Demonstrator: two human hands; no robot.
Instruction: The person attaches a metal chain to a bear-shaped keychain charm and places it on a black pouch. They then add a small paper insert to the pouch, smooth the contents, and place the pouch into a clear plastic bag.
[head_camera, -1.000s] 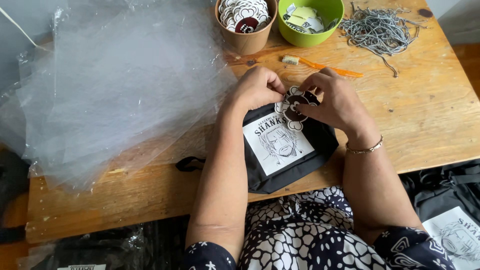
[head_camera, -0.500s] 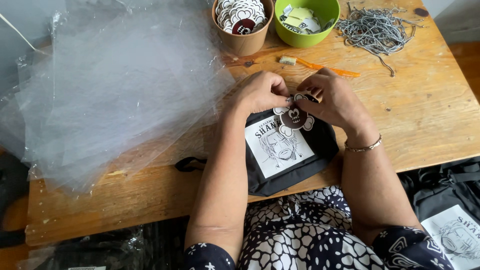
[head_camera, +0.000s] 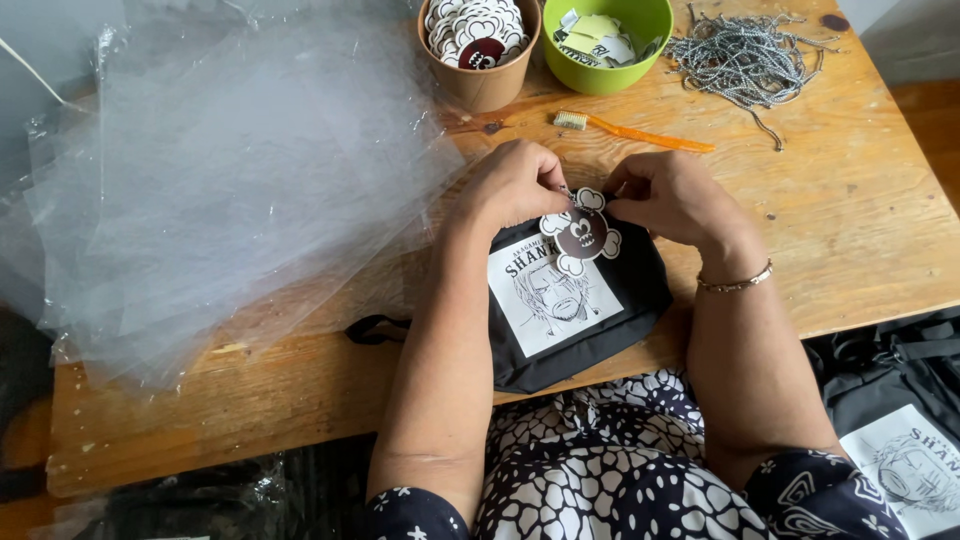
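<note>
While the heap of clear crinkled plastic sleeves (head_camera: 215, 170) covers the left half of the worn wooden table (head_camera: 860, 260) just as it did a second ago, the change is all at the centre. The left hand (head_camera: 515, 185) has its fingers bunched in a pinch at the top edge of the small black fabric pouch with a white printed portrait panel (head_camera: 575, 305), where a thin metal chain seems to sit, though it is too small to be sure. The round dark-red charm with white cloud-shaped lobes and a skull motif (head_camera: 582, 235), which lay bunched up under the fingers a second ago, now hangs flat and fully in view over the pouch's front, so the fastening looks close to finished. The right hand (head_camera: 675, 198), a thin bracelet on its wrist, is closed in a pinch at the same top edge, just right of the charm. Behind stand a brown paper cup of matching charms (head_camera: 480, 45), a lime-green bowl of paper tags (head_camera: 605, 40), an orange toothbrush (head_camera: 635, 132) and a tangle of grey ball chains (head_camera: 745, 55).
</note>
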